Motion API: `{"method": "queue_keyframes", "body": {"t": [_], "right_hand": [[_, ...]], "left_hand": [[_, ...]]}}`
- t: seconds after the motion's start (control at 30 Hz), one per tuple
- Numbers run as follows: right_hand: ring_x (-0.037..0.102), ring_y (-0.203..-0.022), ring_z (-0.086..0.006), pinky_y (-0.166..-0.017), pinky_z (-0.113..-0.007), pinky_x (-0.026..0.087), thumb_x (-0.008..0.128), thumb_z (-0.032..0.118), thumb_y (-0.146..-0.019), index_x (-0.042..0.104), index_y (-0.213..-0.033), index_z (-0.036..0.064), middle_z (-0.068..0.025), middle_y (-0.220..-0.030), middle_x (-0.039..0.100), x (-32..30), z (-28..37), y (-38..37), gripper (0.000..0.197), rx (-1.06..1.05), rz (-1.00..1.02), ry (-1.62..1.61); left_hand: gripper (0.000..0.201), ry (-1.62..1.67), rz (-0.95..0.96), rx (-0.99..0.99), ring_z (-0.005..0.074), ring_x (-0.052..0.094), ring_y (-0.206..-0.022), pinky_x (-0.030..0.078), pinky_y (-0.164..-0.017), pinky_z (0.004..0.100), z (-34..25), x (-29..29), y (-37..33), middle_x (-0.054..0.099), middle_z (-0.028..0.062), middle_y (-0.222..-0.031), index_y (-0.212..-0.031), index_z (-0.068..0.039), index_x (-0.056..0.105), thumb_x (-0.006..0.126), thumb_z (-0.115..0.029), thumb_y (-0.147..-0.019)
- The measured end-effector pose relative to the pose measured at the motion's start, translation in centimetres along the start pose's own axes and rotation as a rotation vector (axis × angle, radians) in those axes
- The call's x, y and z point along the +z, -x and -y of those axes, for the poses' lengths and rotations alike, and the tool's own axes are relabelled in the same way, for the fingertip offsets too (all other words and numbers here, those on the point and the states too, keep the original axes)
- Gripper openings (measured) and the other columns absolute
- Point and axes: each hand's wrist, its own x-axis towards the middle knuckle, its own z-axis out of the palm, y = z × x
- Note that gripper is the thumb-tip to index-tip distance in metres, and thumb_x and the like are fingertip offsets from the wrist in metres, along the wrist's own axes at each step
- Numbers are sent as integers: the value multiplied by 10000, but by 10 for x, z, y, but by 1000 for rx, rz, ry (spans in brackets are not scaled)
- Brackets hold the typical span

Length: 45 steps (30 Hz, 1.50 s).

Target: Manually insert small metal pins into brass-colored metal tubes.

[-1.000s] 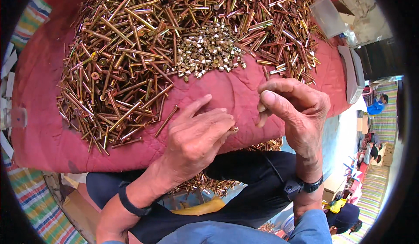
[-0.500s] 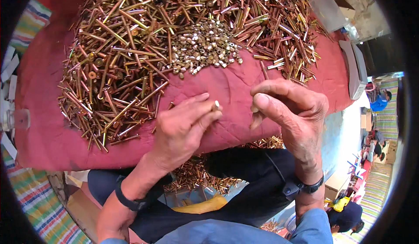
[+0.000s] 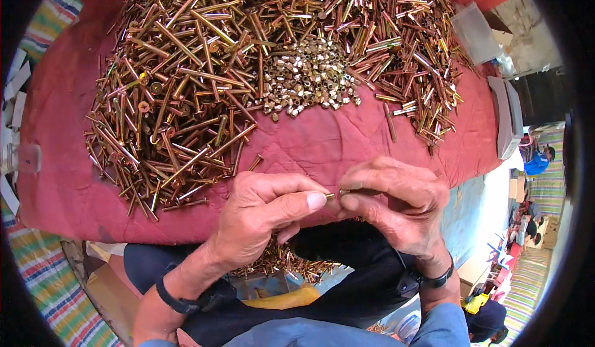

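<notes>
Left hand (image 3: 263, 213): thumb and forefinger closed in a pinch on a small brass-coloured metal piece (image 3: 331, 195), its end jutting out. Right hand (image 3: 401, 203): fingers curled, tips drawn near together; a tiny dark end shows there, whether gripped cannot tell, curled fingers hiding the rest.

Around, left to right on red cloth-covered tabletop (image 3: 62, 189): heap of long headed screws (image 3: 176, 108); a loose screw (image 3: 255, 163) just beyond left hand; low pile of small metal sleeves (image 3: 307, 77); a lone rod (image 3: 389, 122) beyond right hand; heap of rods (image 3: 412, 49); clear plastic tub (image 3: 476, 34); pale flat-sided box (image 3: 506, 117).

Brass-coloured piece: at left fingertips, pointing toward right fingertips, narrow gap between.
</notes>
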Motion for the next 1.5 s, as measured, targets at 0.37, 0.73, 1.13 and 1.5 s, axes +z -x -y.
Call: {"method": "queue_keyframes", "body": {"t": [0.37, 0.73, 1.13, 1.5], "right_hand": [[709, -787, -241, -671, -320, 550, 773, -47, -701, 735, -937, -7, -110, -870, 699, 16, 4, 4, 242, -136, -1, 232], [688, -774, -256, -590, -344, 549, 750, 7, -819, 654, -1103, -12, -109, -975, 653, 6, -1, 1, 300, -346, 178, 412], [536, -524, -207, -500, -336, 427, 513, 137, -1020, 612, -772, 22, -82, -626, 528, 10, -7, 9, 291, 68, 66, -11], [723, -741, -263, -622, -306, 560, 784, 21, -817, 713, -1071, 3, -114, -870, 715, 9, -2, -1, 264, -210, 35, 250]], "left_hand": [[236, 97, 91, -104, 19, 432, -501, 316, -434, 200, 5, -8, 2, 655, 14, -711, -894, 34, 722, 606, -164, -953], [258, 243, 89, -178, 41, 288, -420, 242, -402, 249, 4, -4, 3, 411, -40, -515, -820, 78, 694, 636, -155, -913], [253, 128, 23, -99, 31, 296, -427, 238, -403, 238, 2, 3, 0, 410, -51, -512, -798, 59, 702, 644, -161, -910], [250, 284, 108, -135, 5, 282, -438, 234, -410, 210, 4, -7, 1, 469, -53, -554, -833, 34, 701, 600, -159, -956]]}}
